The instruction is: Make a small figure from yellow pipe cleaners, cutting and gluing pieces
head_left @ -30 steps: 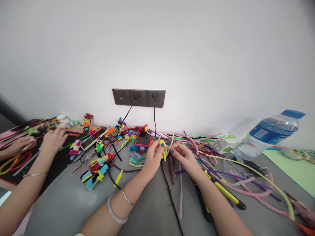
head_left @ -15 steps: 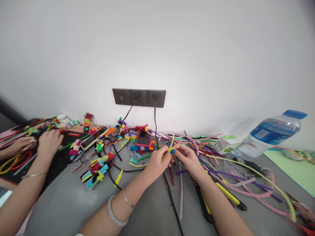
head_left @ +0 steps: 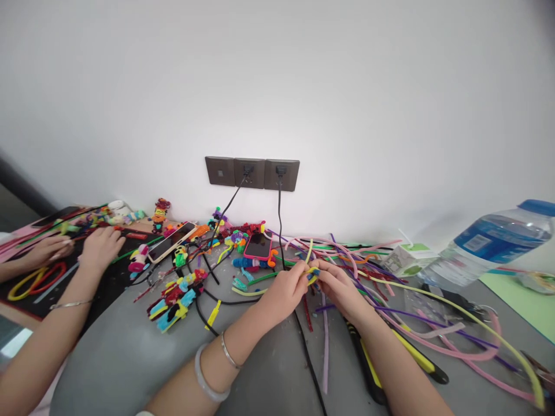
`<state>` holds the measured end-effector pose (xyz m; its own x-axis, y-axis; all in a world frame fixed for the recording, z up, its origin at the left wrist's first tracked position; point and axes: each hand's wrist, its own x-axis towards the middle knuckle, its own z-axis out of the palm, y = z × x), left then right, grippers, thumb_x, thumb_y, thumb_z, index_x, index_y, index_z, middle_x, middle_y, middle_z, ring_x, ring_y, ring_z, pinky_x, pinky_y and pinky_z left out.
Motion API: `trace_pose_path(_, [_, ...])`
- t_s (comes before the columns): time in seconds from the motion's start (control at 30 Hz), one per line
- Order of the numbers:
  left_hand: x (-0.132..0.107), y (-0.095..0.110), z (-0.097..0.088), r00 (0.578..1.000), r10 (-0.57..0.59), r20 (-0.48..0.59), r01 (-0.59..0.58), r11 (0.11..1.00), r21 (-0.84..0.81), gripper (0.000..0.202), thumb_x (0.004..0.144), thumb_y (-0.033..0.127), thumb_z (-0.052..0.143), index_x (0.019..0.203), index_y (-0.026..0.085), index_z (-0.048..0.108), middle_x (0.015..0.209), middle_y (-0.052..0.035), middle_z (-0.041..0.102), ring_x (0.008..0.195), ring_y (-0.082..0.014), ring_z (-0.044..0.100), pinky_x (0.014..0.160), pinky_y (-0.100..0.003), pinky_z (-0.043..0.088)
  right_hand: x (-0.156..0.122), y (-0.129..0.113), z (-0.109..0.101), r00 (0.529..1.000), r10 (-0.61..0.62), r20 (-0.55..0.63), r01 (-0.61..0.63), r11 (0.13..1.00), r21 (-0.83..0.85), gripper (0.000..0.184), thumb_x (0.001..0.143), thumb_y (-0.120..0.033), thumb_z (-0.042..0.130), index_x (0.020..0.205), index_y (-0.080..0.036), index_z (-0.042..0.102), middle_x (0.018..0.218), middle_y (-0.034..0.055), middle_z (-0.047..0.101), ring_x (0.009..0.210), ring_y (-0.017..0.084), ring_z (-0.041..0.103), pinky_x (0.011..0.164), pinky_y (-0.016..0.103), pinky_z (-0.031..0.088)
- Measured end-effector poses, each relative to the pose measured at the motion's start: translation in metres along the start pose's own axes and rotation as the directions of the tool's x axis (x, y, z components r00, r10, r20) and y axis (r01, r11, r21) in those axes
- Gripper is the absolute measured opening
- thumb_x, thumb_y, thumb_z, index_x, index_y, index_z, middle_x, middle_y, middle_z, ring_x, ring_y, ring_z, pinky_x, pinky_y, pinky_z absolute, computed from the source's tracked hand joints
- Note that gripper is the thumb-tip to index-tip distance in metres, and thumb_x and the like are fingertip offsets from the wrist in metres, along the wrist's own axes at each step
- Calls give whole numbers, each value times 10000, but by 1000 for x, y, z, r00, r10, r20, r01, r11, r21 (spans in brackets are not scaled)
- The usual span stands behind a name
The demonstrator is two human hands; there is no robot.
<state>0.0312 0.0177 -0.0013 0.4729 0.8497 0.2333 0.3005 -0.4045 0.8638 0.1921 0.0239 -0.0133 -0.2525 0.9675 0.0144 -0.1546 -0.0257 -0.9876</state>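
A yellow pipe cleaner (head_left: pixel 309 252) stands up out of my closed left hand (head_left: pixel 289 289), pinched between thumb and fingertips. Opposite it, my right hand (head_left: pixel 340 289) is closed on a small blue and yellow twisted pipe-cleaner piece (head_left: pixel 313 275). Both sets of fingertips meet around this piece and hide part of it. Below the hands, a lilac pipe cleaner (head_left: pixel 325 346) and a black cable (head_left: pixel 306 352) lie on the grey table (head_left: pixel 260 370). Yellow-and-black handled pliers (head_left: pixel 366 361) lie partly under my right forearm.
Many loose pipe cleaners (head_left: pixel 451 341) spread to the right, near a tilted water bottle (head_left: pixel 489 242) and a drink carton (head_left: pixel 410 258). Pipe-cleaner figures (head_left: pixel 177 300) and two phones (head_left: pixel 259 245) lie left of centre. Another person's hands (head_left: pixel 102 248) are at far left. Cables run to wall sockets (head_left: pixel 251 173).
The view has shifted a little, so the scene sits further right. My fingers have shifted around the blue and yellow piece. The other person's hands at left have moved slightly.
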Motion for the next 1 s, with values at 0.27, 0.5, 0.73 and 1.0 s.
trace_pose_path(0.27, [1, 4, -15, 987, 25, -162, -28, 999, -18, 173, 950, 239, 367, 912, 204, 533, 620, 23, 447, 549, -137, 410, 564, -245, 299, 3, 2, -2, 989, -64, -136, 74, 995, 70, 333, 799, -553, 639, 782, -227, 579, 704, 8, 516, 627, 163, 490, 546, 270, 400])
trace_pose_path(0.5, [12, -23, -65, 870, 33, -492, 174, 913, 369, 171, 925, 168, 366, 892, 202, 531, 626, -6, 457, 636, -200, 473, 641, -276, 320, 3, 1, -3, 978, -64, -200, 94, 985, 147, 348, 747, -539, 717, 759, -215, 591, 710, 4, 507, 623, 140, 474, 517, 242, 379])
trace_pose_path(0.73, [13, -26, -66, 915, -59, -399, 271, 823, 500, 169, 921, 181, 419, 827, 203, 558, 510, 39, 355, 471, -172, 423, 560, -262, 268, 4, 4, -3, 993, -72, -93, 90, 975, 202, 328, 830, -547, 619, 795, -221, 595, 657, 4, 511, 592, 146, 464, 508, 257, 376])
trace_pose_path(1.0, [11, -21, -73, 929, 77, -363, 162, 796, 583, 167, 936, 195, 379, 866, 199, 531, 534, 35, 411, 489, -166, 452, 541, -261, 276, 5, 1, -3, 990, -75, -120, 103, 964, 245, 366, 798, -569, 635, 759, -211, 566, 606, -16, 499, 552, 134, 444, 505, 255, 343])
